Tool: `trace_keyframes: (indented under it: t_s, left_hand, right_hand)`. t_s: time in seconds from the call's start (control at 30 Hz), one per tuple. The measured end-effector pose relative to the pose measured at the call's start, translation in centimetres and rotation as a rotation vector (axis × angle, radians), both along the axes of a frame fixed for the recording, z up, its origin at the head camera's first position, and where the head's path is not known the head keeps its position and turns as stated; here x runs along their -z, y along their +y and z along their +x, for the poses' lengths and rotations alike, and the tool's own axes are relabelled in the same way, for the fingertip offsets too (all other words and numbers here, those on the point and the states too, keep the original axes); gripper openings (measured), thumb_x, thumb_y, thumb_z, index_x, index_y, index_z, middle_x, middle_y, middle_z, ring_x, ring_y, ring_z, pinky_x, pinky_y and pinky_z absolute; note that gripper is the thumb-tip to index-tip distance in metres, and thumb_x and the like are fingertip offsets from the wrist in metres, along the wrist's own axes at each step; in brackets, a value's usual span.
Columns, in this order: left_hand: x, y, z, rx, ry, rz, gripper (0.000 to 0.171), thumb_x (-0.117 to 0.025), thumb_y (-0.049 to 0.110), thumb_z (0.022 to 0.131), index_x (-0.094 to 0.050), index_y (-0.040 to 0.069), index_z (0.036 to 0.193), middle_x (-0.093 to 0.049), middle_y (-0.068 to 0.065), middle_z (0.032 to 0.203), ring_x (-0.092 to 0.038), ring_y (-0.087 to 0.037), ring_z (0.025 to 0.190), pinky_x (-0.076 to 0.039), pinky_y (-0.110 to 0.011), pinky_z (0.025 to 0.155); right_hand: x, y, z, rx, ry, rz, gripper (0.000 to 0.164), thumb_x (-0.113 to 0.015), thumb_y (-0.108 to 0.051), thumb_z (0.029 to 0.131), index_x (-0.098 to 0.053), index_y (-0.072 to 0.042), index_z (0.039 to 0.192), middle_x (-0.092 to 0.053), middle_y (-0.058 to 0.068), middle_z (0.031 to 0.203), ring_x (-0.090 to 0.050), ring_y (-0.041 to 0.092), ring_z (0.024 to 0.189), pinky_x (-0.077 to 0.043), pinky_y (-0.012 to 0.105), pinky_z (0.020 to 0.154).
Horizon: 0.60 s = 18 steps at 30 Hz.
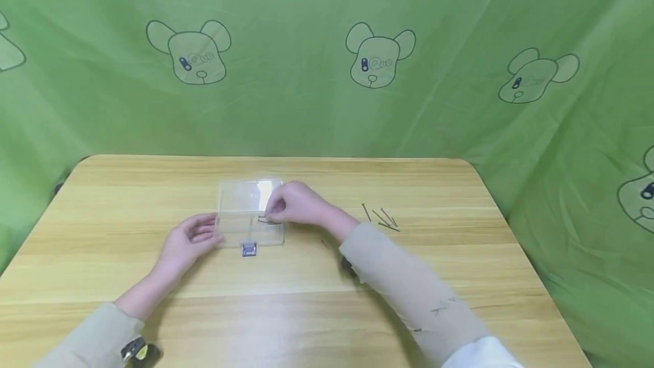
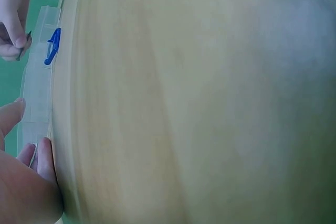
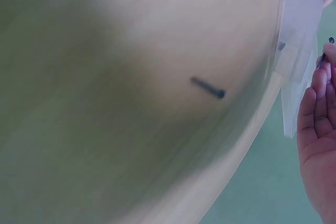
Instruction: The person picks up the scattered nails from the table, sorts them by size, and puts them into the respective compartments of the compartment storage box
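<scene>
Beige sleeves point(image 1: 403, 288) — hands point(image 1: 183, 245) hold a rectangular box point(image 1: 234, 230) (clear plastic), slender screw point(image 3: 331, 40).

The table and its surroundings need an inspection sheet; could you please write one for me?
Surface: wood-grain table, with a shiny patch toward the front.
Job's things: clear box, open, with a blue latch; several loose screws on the right, one screw apart, nearer the box.
Clutter: nothing seen.
Hands: left hand holds the box's left side; right hand pinches a screw at its right side.
Cables: nothing seen.
Surroundings: green curtain printed with cartoon heads.
</scene>
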<state>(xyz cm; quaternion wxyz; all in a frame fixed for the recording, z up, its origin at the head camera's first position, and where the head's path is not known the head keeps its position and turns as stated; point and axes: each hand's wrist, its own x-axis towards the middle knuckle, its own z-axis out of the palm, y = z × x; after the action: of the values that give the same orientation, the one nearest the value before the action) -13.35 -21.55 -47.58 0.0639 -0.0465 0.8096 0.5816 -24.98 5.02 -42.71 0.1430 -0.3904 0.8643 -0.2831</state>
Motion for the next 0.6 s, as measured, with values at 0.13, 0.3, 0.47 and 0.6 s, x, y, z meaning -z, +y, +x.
trace_keyframes:
  t_s: [0.13, 0.3, 0.47, 0.6]
  left_hand:
    - [-0.1, 0.0, 0.0, 0.000, -0.003, 0.010, 0.067, -0.075, 0.008, 0.097, -0.044, -0.008, 0.154, -0.055, -0.033, 0.151, -0.060, 0.015, 0.102, -0.053, -0.003, 0.094]
    - [-0.1, 0.0, -0.1, 0.000, 0.000, 0.007, 0.067, -0.075, 0.008, 0.097, -0.044, -0.008, 0.154, -0.056, -0.033, 0.150, -0.060, 0.014, 0.103, -0.053, -0.003, 0.094]
    - [-0.1, 0.1, 0.0, 0.001, -0.003, -0.004, 0.067, -0.076, 0.010, 0.097, -0.044, -0.007, 0.154, -0.056, -0.032, 0.151, -0.067, -0.007, 0.117, -0.053, -0.003, 0.094]
    - [0.0, 0.0, 0.0, -0.002, -0.005, -0.001, 0.067, -0.076, 0.010, 0.097, -0.044, -0.007, 0.154, -0.055, -0.031, 0.152, -0.064, 0.004, 0.111, -0.053, -0.003, 0.094]
  right_hand:
    - [0.2, -0.7, 0.0, -0.014, 0.028, 0.036, 0.006, -0.082, -0.015, 0.093, -0.082, -0.011, 0.098, -0.080, 0.002, 0.096, -0.070, 0.011, 0.088, -0.057, 0.014, 0.082]
    - [0.3, -1.1, 0.0, -0.023, 0.056, 0.073, 0.006, -0.081, -0.015, 0.094, -0.082, -0.011, 0.099, -0.081, 0.002, 0.098, -0.072, 0.013, 0.091, -0.058, 0.015, 0.085]
    - [0.5, -1.2, -0.1, -0.024, 0.080, 0.101, 0.007, -0.081, -0.016, 0.094, -0.083, -0.012, 0.100, -0.082, 0.001, 0.100, -0.073, 0.013, 0.093, -0.059, 0.016, 0.088]
    - [0.7, -1.3, 0.0, -0.027, 0.100, 0.121, 0.008, -0.081, -0.018, 0.095, -0.083, -0.013, 0.101, -0.082, 0.000, 0.100, -0.073, 0.012, 0.094, -0.060, 0.019, 0.090]
